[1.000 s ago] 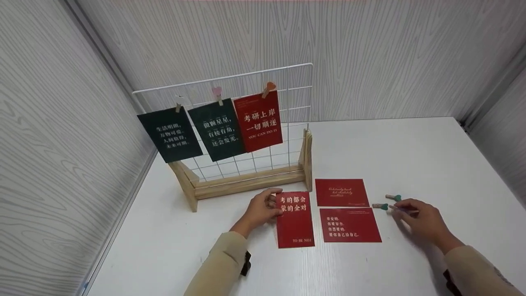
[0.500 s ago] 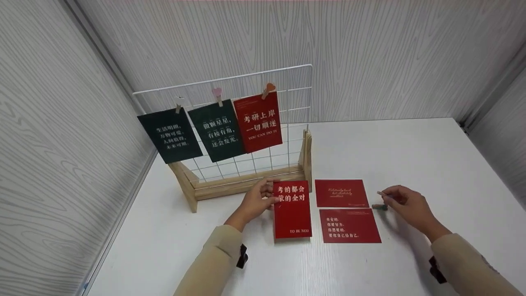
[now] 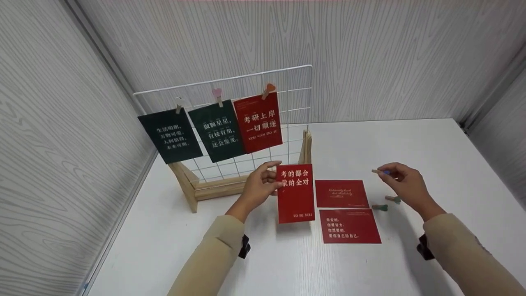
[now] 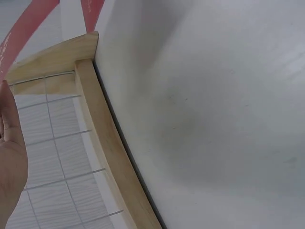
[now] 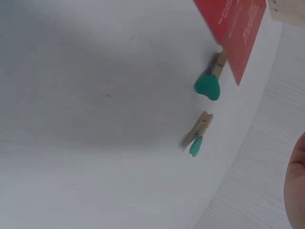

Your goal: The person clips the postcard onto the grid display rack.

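Note:
My left hand [image 3: 259, 187] pinches a red card [image 3: 295, 201] with white lettering by its left edge and holds it upright above the table, in front of the rack's right end. In the left wrist view only part of that hand [image 4: 12, 157] shows, at the left edge. Between thumb and forefinger of my right hand [image 3: 407, 183] is a small wooden clothespin [image 3: 376, 171] with a bit of blue on it. Two clothespins with green hearts lie on the table below that hand, one nearer [image 5: 209, 78] the cards and one [image 5: 198, 132] farther off.
A white wire grid rack [image 3: 287, 74] on a wooden base [image 3: 222, 191] stands at the left. Two dark green cards [image 3: 170, 135] and one red card [image 3: 259, 123] hang on it from clothespins. Two more red cards [image 3: 342, 193] lie flat right of the held card.
My left hand has lifted the red card off the table and toward the rack. My right hand has picked up the clothespin and risen up and to the left with it.

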The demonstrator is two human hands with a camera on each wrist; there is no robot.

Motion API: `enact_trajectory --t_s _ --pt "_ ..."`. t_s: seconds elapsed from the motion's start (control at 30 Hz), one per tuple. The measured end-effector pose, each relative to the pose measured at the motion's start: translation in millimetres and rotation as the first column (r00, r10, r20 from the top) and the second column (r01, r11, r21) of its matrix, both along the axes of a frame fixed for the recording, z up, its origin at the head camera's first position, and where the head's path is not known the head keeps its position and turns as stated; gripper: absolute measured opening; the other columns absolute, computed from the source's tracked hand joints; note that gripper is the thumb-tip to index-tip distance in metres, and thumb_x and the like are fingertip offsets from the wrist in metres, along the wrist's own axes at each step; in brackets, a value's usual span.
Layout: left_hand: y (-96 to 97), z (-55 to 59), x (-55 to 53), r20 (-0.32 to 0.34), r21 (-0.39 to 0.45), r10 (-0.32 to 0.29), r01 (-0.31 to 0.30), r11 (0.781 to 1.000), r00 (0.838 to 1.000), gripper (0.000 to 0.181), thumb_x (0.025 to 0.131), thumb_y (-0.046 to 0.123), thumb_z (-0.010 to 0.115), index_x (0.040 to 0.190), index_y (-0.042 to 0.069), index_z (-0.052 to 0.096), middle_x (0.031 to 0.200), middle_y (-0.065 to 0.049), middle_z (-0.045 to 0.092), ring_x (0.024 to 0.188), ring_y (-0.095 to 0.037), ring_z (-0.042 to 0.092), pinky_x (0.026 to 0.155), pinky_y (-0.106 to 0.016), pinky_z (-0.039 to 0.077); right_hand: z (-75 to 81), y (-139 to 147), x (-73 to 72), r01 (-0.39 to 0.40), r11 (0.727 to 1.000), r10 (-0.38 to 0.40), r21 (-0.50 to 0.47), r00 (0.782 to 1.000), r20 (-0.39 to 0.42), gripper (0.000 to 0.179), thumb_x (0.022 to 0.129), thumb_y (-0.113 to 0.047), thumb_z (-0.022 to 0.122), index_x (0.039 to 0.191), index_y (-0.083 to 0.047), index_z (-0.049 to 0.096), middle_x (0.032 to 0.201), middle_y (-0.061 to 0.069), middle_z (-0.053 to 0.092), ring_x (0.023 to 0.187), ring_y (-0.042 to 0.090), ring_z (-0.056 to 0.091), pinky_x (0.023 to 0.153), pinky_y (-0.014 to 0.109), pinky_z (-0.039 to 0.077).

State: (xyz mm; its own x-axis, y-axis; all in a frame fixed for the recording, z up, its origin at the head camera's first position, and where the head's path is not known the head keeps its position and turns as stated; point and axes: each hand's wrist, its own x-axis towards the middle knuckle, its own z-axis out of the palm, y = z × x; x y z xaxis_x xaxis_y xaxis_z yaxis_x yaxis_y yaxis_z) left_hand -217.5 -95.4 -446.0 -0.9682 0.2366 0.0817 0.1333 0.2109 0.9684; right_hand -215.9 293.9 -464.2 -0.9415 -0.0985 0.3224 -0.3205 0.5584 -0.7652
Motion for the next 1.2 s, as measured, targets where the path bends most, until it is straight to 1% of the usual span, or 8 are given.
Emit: enact_trajectory --t_s 0.13,0.2,0.33,0.5,0.67,0.87,1.03,1.2 --pt "3.5 7.8 -2.6 -0.007 0.026 0.011 -0.010 1.000 1.000 0.053 0.087 -0.002 0.066 0.136 0.013 0.051 0.099 -0.010 0.063 0.088 -0.021 0.062 0.067 -0.034 0.057 19.1 -9.4 -4.0 -0.033 0.998 0.030 -0.051 0.998 -0.052 0.020 0.093 -0.006 0.061 0.110 0.003 0.066 0.103 0.020 0.066 0.081 0.009 0.058 0.069 0.012 0.045" --pt "6.0 11.7 -4.1 -0.010 0.040 0.019 -0.018 0.999 1.000 0.054 0.087 -0.002 0.066 0.136 0.014 0.052 0.099 -0.010 0.063 0.089 -0.021 0.062 0.068 -0.034 0.057 25.2 -12.1 -7.6 -0.049 0.997 0.045 -0.061 0.997 -0.069 0.021 0.093 -0.006 0.061 0.112 0.003 0.065 0.105 0.019 0.067 0.085 0.005 0.059 0.071 0.012 0.045" --pt "12.8 20.3 -6.4 -0.022 0.055 0.038 -0.036 0.998 0.999 0.054 0.087 -0.002 0.067 0.136 0.017 0.053 0.099 -0.009 0.062 0.090 -0.021 0.062 0.070 -0.034 0.057 30.1 -14.9 -18.7 -0.058 0.998 0.054 -0.040 0.994 -0.098 0.025 0.094 -0.011 0.061 0.117 -0.002 0.066 0.106 0.013 0.068 0.088 -0.001 0.059 0.074 0.012 0.045" --pt "22.7 30.5 -9.6 -0.079 0.052 0.041 -0.037 0.998 0.996 0.055 0.086 -0.002 0.067 0.136 0.018 0.053 0.098 -0.007 0.063 0.091 -0.020 0.061 0.069 -0.032 0.057 38.0 -22.2 -30.9 -0.063 0.997 0.058 -0.033 0.991 -0.120 0.028 0.094 -0.013 0.060 0.121 -0.007 0.065 0.105 0.012 0.068 0.086 0.003 0.059 0.071 0.013 0.046" --pt "29.6 38.9 -13.8 -0.166 0.048 0.041 -0.033 0.998 0.985 0.056 0.085 -0.002 0.068 0.136 0.014 0.052 0.097 -0.007 0.064 0.090 -0.019 0.062 0.069 -0.031 0.057 51.1 -34.3 -37.8 -0.073 0.996 0.066 -0.052 0.990 -0.122 0.027 0.094 -0.012 0.061 0.120 -0.005 0.065 0.104 0.012 0.067 0.085 0.003 0.060 0.071 0.014 0.046" --pt "35.2 48.7 -17.9 -0.217 0.061 0.058 -0.046 0.997 0.974 0.056 0.085 -0.002 0.069 0.136 0.014 0.052 0.099 -0.007 0.065 0.092 -0.018 0.062 0.070 -0.030 0.056 67.6 -48.3 -44.0 -0.096 0.990 0.084 -0.102 0.990 -0.115 0.026 0.091 -0.013 0.066 0.114 -0.004 0.067 0.100 0.011 0.069 0.086 0.006 0.063 0.076 0.015 0.049" --pt "38.2 55.1 -22.1 -0.273 0.057 0.073 -0.060 0.997 0.959 0.055 0.085 -0.001 0.069 0.136 0.013 0.052 0.098 -0.006 0.064 0.092 -0.017 0.063 0.070 -0.028 0.056 83.0 -59.2 -50.9 -0.118 0.980 0.101 -0.160 0.988 -0.115 0.024 0.089 -0.013 0.068 0.109 0.000 0.068 0.097 0.007 0.069 0.085 0.008 0.064 0.077 0.017 0.050" --pt "40.7 65.4 -26.9 -0.316 0.053 0.096 -0.083 0.995 0.944 0.055 0.085 0.000 0.070 0.135 0.013 0.053 0.096 -0.006 0.064 0.091 -0.016 0.062 0.071 -0.027 0.056 99.8 -69.7 -56.8 -0.122 0.979 0.100 -0.161 0.985 -0.138 0.024 0.089 -0.015 0.068 0.108 -0.001 0.068 0.097 0.005 0.068 0.086 0.008 0.065 0.080 0.018 0.050"
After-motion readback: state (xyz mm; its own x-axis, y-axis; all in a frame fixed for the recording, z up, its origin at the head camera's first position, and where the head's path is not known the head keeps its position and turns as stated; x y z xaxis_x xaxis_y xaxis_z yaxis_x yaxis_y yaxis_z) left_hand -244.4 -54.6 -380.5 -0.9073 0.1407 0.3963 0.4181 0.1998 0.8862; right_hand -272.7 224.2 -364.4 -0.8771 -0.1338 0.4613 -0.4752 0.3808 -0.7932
